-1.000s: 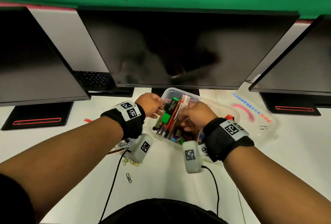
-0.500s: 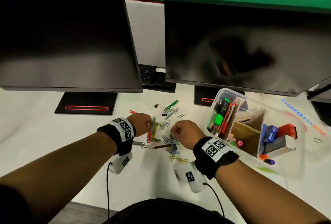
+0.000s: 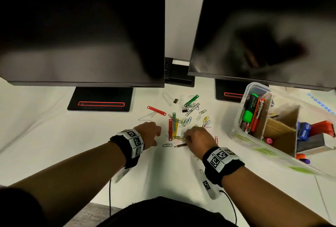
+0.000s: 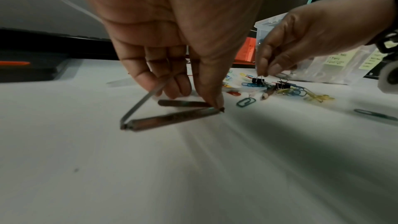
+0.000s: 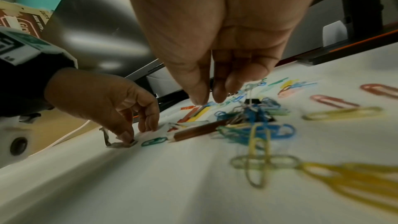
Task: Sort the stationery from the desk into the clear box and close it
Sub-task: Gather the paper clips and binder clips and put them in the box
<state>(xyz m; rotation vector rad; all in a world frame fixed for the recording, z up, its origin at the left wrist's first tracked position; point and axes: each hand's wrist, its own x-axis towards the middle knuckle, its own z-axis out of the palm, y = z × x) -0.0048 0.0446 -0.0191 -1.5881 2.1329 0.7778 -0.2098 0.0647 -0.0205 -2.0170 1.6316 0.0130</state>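
The left hand [image 4: 172, 28] has its fingers [image 4: 212, 98] curled down on a bent metal fastener strip [image 4: 170, 120] lying on the worktop [image 4: 193, 168], and the right hand [image 4: 305, 40] pinches the wire handle of a black binder clip [image 4: 258, 80]; I think each piece should be lifted straight up, so that the tangled paper clips [image 5: 258, 130] do not come along, and then carried to the clear box [image 3: 258, 147], which stands open to the right. The head view hides both grips behind the knuckles, and only the left wrist view shows them.
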